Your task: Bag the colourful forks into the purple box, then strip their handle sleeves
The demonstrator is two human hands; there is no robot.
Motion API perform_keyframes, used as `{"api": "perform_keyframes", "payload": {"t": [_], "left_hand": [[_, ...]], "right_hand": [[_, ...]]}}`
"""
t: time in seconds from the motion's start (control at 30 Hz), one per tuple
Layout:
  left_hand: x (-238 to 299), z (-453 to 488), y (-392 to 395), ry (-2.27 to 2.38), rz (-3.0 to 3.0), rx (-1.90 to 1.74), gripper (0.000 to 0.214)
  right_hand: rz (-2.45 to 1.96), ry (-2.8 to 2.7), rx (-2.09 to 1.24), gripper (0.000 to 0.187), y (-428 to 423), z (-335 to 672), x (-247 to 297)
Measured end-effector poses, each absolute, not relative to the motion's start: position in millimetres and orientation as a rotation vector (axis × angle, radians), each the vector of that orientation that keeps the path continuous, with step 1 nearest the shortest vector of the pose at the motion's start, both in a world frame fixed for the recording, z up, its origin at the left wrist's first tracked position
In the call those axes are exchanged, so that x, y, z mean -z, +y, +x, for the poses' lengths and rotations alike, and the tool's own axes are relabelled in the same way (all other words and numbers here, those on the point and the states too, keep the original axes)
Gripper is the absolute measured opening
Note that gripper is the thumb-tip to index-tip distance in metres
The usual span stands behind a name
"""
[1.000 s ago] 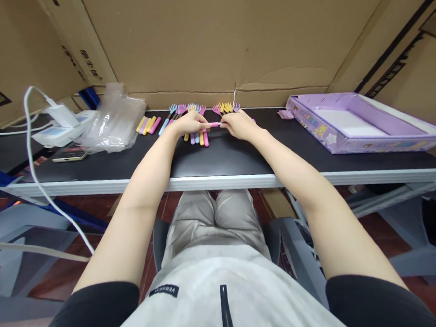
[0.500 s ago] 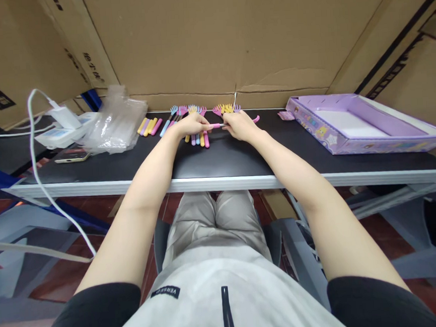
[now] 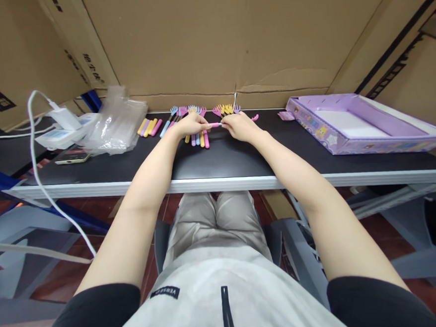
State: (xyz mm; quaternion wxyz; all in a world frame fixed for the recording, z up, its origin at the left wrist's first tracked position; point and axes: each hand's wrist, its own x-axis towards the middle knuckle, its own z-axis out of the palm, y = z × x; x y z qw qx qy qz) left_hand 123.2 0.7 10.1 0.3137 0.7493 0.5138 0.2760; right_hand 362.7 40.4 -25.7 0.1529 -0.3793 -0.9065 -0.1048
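Left hand [image 3: 192, 124] is pinching a slim pink handle [image 3: 214, 125] between thumb and fingers; right hand [image 3: 241, 126] is gripping the thin rod at its end, with a pink claw tip [image 3: 255, 118] showing past the knuckles. Both are holding the piece crosswise over the middle of the black-topped bench [image 3: 221, 164]. Judging by layout, work is sitting partway: several multicoloured claw-ended sticks [image 3: 197, 139] with handles on are lying left of and under the left hand; loose yellow, purple and pink handles [image 3: 150, 127] are waiting farther left, and pink, yellow and purple claw heads [image 3: 229, 109] are lying behind the right hand. Can't confirm fit at the joint, fingers are masking it. Room: bare top is running from the hands to the silver metal front edge [image 3: 223, 184] and rightward to the purple printed cardboard tray [image 3: 381, 145]; brown cardboard wall [image 3: 246, 37] is bounding the back.
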Motion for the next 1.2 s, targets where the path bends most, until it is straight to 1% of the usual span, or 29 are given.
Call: {"api": "perform_keyframes", "payload": {"t": [0.3, 0.53, 0.9, 1.07, 1.2], "left_hand": [[-7, 119, 12, 1.335, 2.051, -0.738, 0.051], [-5, 116, 17, 1.32, 2.096, -0.696, 0.059], [-1, 112, 28, 1.328, 2.187, -0.658, 0.061], [2, 111, 32, 1.262, 2.206, -0.707, 0.065], [3, 113, 32, 1.263, 2.213, -0.706, 0.061]], "right_hand": [[-1.086, -2.555, 0.266, 0.04, 42, 364, 29], [-1.09, -2.554, 0.232, 0.039, 45, 366, 31], [-1.076, -2.525, 0.219, 0.038, 45, 364, 29], [-1.116, -2.503, 0.241, 0.033, 43, 365, 28], [-1.076, -2.497, 0.27, 0.026, 46, 367, 30]]}}
